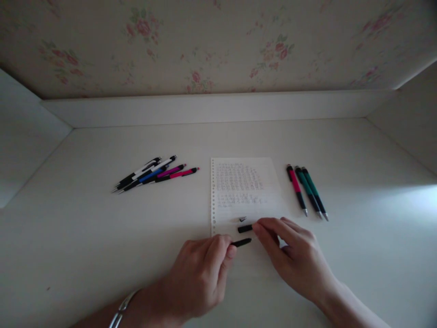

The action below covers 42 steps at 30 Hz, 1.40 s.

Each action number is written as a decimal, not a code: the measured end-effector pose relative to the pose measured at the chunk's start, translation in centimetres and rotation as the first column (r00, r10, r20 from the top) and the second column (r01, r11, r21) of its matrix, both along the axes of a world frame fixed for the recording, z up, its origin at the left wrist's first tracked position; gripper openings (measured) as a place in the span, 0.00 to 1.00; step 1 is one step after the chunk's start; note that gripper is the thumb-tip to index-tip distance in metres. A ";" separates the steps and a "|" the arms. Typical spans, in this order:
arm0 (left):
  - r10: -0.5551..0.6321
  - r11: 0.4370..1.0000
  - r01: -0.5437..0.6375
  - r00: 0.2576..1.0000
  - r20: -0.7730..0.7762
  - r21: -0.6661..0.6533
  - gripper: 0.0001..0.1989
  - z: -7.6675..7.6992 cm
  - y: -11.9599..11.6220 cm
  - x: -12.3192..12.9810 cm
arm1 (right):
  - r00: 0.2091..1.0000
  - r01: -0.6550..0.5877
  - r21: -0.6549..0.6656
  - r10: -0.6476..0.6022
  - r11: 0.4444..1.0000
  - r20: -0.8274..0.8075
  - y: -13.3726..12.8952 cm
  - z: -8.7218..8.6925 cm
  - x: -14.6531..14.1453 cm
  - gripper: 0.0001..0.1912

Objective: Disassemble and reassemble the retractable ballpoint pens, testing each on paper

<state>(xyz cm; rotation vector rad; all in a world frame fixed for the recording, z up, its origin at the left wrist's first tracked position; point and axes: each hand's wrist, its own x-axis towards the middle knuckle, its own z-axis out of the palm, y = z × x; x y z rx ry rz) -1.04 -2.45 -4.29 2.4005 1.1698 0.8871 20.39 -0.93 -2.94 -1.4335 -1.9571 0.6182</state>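
Observation:
My left hand (205, 273) is closed around a slim black pen piece (242, 243), whose dark end sticks out to the right over the sheet; the rest of it is hidden in the fingers. Thumb and fingertips of my right hand (293, 255) pinch the right end of a short black pen grip (245, 228). That grip lies just above the piece in my left hand, apart from it. A small silver pen tip (242, 219) rests on the handwritten, hole-punched paper sheet (242, 182), a little beyond the grip.
Several pens (153, 174) in white, blue, purple and red lie in a loose pile at the left. To the right of the sheet are a pink pen (296, 187) and two green pens (312, 192). Behind the white desktop (164, 141) rises a flowered wall (225, 45).

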 end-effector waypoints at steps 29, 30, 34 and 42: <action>-0.125 0.992 0.124 0.991 0.043 0.034 0.12 -0.1 -0.1 -0.3 | 0.992 0.095 -0.012 -0.096 0.995 -0.081 0.0 -1.5 0.4 0.06; -0.123 0.992 0.122 0.991 0.043 0.031 0.12 -0.1 -0.2 -0.3 | 0.981 0.128 -0.076 -0.138 0.989 -0.137 0.0 -1.5 0.3 0.06; -0.110 0.994 0.109 0.993 0.045 0.020 0.11 0.0 -0.1 -0.2 | 0.880 0.155 -0.246 -0.247 0.957 -0.407 0.1 -1.1 0.4 0.07; -0.130 0.991 0.130 0.991 0.011 -0.003 0.12 0.3 0.0 0.0 | 0.563 -0.033 -0.476 -0.377 0.879 -0.735 0.5 0.1 0.9 0.12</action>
